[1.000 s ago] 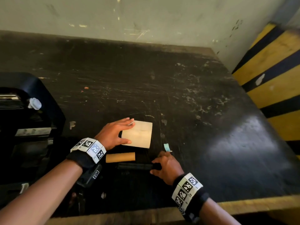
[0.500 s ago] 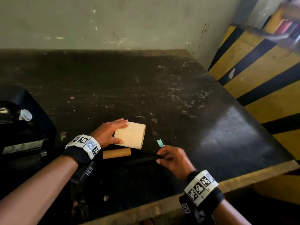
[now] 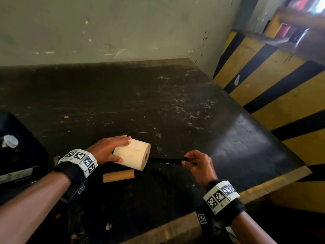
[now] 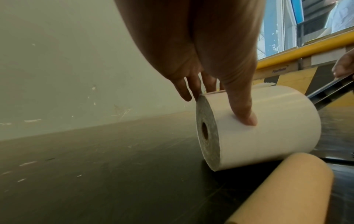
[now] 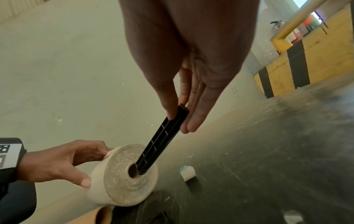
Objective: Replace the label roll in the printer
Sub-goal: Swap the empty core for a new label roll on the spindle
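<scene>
A cream label roll [image 3: 131,154] [image 4: 254,127] [image 5: 122,175] lies on its side on the dark table [image 3: 175,106], tilted up at its right end. My left hand [image 3: 110,149] [image 4: 220,89] grips it, fingers over the top and thumb on the near side. My right hand [image 3: 197,163] [image 5: 184,115] pinches one end of a black spindle bar [image 3: 167,161] [image 5: 161,141]; the bar's other end sits in the roll's core hole. An empty brown cardboard core [image 3: 118,176] [image 4: 277,192] lies on the table just in front of the roll. The black printer [image 3: 15,155] stands at the left edge.
A small white and teal label scrap [image 5: 188,173] lies on the table right of the roll. A yellow and black striped barrier [image 3: 281,88] runs along the table's right side, a pale wall [image 3: 105,29] along the back. The table's wooden front edge [image 3: 255,189] is near my right wrist.
My left hand has tipped the roll so its core faces right. My right hand has lifted the black bar off the table and put its tip into the core hole.
</scene>
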`<state>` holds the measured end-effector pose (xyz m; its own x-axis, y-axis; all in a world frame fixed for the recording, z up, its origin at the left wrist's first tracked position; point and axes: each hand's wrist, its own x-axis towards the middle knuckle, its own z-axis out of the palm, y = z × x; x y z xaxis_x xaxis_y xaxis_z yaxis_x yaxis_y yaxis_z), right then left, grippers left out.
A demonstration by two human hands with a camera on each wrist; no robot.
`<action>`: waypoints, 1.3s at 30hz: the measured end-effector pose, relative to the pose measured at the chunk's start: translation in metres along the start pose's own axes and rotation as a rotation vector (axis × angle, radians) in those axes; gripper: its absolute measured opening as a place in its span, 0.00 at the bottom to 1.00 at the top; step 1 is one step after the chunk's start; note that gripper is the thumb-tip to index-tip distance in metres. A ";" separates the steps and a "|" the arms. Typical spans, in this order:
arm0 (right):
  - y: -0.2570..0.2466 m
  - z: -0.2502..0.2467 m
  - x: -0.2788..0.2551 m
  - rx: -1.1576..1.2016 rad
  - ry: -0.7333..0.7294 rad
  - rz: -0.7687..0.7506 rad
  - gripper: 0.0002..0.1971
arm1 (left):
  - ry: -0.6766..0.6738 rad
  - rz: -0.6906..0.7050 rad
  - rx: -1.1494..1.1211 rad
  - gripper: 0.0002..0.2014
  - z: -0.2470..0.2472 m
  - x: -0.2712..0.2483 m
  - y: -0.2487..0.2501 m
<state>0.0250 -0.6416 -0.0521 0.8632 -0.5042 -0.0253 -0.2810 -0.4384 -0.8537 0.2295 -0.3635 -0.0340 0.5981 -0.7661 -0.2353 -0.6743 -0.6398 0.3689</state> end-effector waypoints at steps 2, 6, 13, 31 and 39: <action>0.001 0.006 0.003 0.005 -0.016 0.001 0.08 | 0.008 0.009 -0.010 0.38 0.002 -0.002 -0.001; 0.005 0.016 0.012 0.045 -0.032 0.032 0.08 | 0.034 0.012 -0.054 0.39 0.006 -0.004 -0.005; 0.021 0.021 0.023 0.269 -0.205 0.184 0.07 | 0.048 0.045 -0.078 0.37 0.007 -0.003 -0.008; -0.019 0.074 0.070 0.066 -0.467 0.078 0.10 | 0.193 -0.110 -0.202 0.34 0.036 -0.015 0.000; -0.044 0.091 0.073 -0.048 -0.456 -0.038 0.11 | 0.127 -0.173 -0.337 0.35 0.035 -0.017 0.002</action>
<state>0.1382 -0.5917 -0.0638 0.9666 -0.1133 -0.2299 -0.2557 -0.4893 -0.8338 0.2030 -0.3542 -0.0611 0.7536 -0.6213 -0.2149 -0.3912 -0.6865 0.6129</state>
